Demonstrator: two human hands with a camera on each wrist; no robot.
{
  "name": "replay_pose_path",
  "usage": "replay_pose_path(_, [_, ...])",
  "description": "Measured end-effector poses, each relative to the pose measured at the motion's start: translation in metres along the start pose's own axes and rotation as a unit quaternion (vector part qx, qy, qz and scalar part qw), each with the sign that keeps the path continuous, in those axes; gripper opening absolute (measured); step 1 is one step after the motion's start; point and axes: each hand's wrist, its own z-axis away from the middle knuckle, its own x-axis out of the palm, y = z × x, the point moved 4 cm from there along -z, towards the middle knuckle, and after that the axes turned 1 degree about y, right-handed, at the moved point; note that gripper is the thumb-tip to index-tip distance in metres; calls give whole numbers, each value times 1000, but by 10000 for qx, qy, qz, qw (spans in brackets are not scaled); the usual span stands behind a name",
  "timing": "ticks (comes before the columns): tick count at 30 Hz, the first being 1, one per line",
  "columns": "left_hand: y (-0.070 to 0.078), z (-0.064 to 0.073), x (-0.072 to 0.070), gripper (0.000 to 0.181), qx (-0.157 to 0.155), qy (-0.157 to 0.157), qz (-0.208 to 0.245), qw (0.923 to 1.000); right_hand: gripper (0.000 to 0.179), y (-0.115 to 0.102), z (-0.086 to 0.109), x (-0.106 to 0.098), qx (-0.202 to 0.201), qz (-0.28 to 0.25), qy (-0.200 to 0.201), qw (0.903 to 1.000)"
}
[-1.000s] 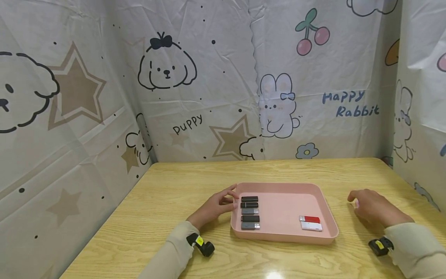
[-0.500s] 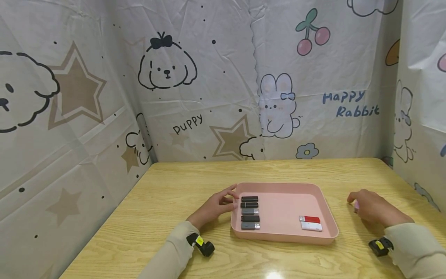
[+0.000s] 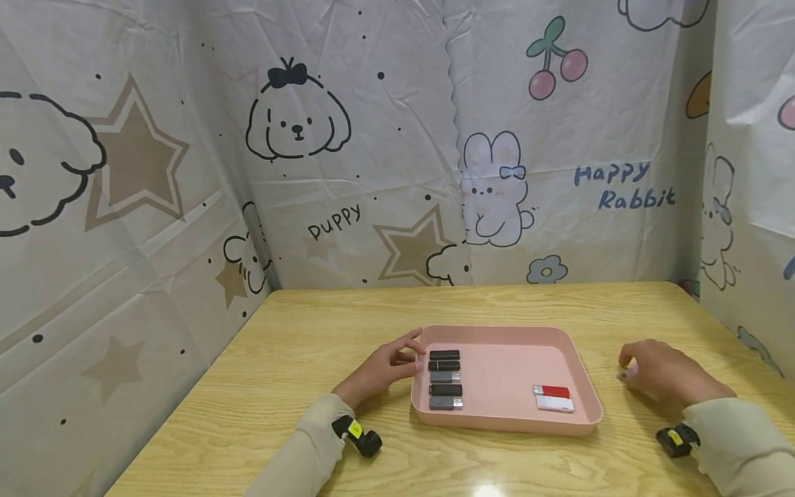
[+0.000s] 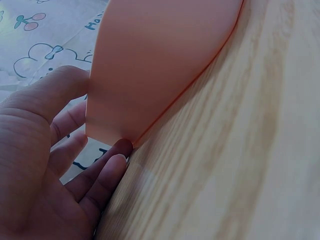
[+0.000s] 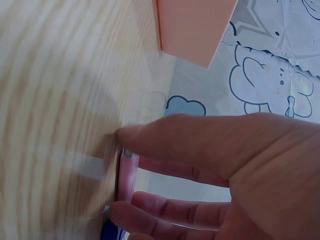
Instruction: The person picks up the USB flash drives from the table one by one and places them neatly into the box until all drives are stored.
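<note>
In the head view, a pink tray [image 3: 506, 422] lies on the table. My left hand [image 3: 385, 366] holds its left edge; in the left wrist view the fingers [image 4: 70, 120] reach round the corner at rim and base. To the right of the tray, my right hand [image 3: 667, 369] pinches a pink USB stick [image 5: 127, 177] low at the tabletop, its metal plug close by the thumb. A dark blue object [image 5: 111, 230] shows below the fingers, mostly hidden. Several black and grey USB sticks [image 3: 446, 390] line the tray's left side; a red one [image 3: 555, 391] and a white one [image 3: 555, 404] lie at its right.
The light wood table [image 3: 323, 317] is enclosed at the back and sides by printed sheets [image 3: 373, 172]. A small black camera [image 3: 366, 442] is strapped to the left wrist, another camera [image 3: 677, 440] to the right.
My right hand has shifted slightly, and a metal tip now shows at its fingertips where pink showed before. The left hand, tray and sticks in it stay put.
</note>
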Motion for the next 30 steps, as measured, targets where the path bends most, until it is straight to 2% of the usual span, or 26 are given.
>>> replay_pose_path(4, [-1,0,1,25,-41,5,11,10000,14,-2,1,1,90,12,-37,10000])
replay_pose_path(13, [-3,1,2,25,-63,12,66,10000,24,-2,4,3,268,43,-46,9996])
replay_pose_path(20, [-1,0,1,25,-40,22,124,9999,23,-1,5,1,139,104,59,9998])
replay_pose_path(30, [-1,-1,0,26,-89,-8,33,10000,14,-4,-1,3,98,115,7,9999])
